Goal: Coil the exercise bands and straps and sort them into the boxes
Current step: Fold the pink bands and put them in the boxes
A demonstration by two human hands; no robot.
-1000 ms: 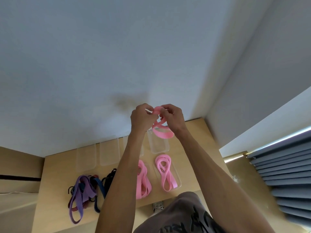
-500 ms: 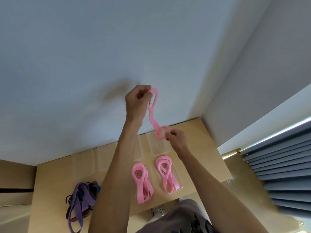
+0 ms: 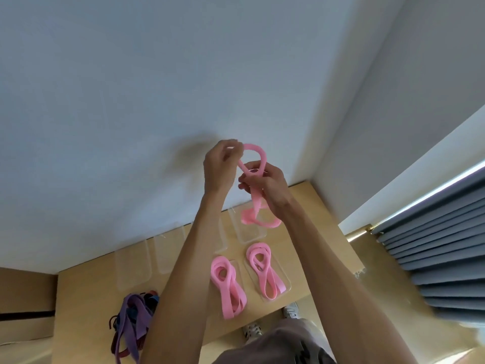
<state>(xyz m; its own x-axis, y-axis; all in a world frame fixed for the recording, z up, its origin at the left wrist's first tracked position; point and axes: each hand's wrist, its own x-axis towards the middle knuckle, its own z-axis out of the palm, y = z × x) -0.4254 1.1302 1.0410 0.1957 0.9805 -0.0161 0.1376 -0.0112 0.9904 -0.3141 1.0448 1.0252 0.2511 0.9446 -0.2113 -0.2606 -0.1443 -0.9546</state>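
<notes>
Head view, our left hand (image 3: 219, 166) pinching the pink band (image 3: 256, 185) loop, our right hand (image 3: 267, 186) just beside, gripping its middle.

A pink band (image 3: 253, 164) hangs looped in the air. Two coiled pink bands (image 3: 228, 285) (image 3: 263, 270) lie in clear boxes (image 3: 286, 283); a purple strap tangle (image 3: 135, 319) lies near left.

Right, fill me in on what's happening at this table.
A person is coiling a pink band, held up in the air with both hands. The left hand pinches the top of the loop, the right hand grips the middle, and the tail hangs over an empty clear box. Two coiled pink bands already lie in boxes on the table. A tangled pile of purple and dark straps still waits at the left.
</notes>
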